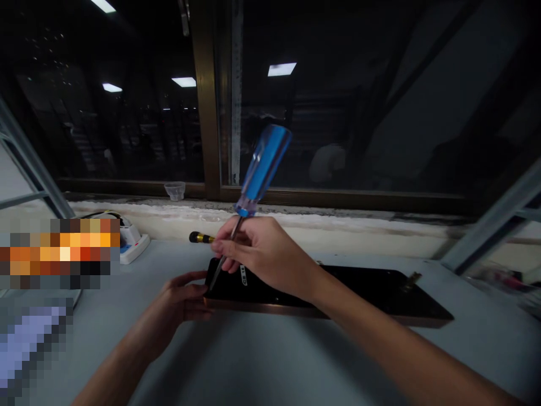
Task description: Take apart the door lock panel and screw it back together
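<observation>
A screwdriver with a clear-and-blue handle point(266, 166) leans up and to the right. My right hand point(270, 254) is closed around its metal shaft, below the handle. The tip points down at the left end of a long black casing point(359, 287) with a copper-coloured edge; contact there is too dark to make out. My left hand point(181, 296) grips that same end, fingers on its top and side. A white label point(244, 276) marked CE sits beside my right fingers. A brass threaded post point(412, 282) sticks up from the casing's right part.
Behind my right hand lies a small black-and-gold cylindrical thing point(200, 237), partly hidden. A clear plastic cup point(174, 190) is on the window sill. At left stands a white power strip point(137, 248) near pixelated areas. Metal frame bars point(494, 217) and clear plastic wrapping point(502, 285) are at right.
</observation>
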The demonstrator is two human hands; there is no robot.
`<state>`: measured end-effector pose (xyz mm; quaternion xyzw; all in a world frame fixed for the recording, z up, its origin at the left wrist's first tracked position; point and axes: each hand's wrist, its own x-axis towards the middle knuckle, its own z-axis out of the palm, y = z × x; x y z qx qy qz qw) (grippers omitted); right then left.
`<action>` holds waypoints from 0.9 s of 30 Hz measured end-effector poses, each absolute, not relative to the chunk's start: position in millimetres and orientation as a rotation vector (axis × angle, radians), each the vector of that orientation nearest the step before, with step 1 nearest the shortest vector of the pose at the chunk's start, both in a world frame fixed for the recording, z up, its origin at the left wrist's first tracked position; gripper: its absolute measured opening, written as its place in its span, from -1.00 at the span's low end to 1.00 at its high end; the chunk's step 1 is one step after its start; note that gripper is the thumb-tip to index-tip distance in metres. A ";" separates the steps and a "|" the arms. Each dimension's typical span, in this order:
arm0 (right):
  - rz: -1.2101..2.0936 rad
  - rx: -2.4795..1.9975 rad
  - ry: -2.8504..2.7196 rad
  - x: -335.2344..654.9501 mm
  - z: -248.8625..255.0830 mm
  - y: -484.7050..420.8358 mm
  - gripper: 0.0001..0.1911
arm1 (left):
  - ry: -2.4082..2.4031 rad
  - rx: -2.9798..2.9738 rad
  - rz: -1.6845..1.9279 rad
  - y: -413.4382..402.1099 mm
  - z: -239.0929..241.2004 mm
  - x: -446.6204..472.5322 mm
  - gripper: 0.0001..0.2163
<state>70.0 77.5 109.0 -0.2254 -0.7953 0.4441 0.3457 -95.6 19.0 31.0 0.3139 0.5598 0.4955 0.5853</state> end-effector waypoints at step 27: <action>1.150 -0.558 -2.153 57.7 112.9 86.8 -0.87 | 1.295 0.716 1.163 19.0 27.4 -95.1 -0.58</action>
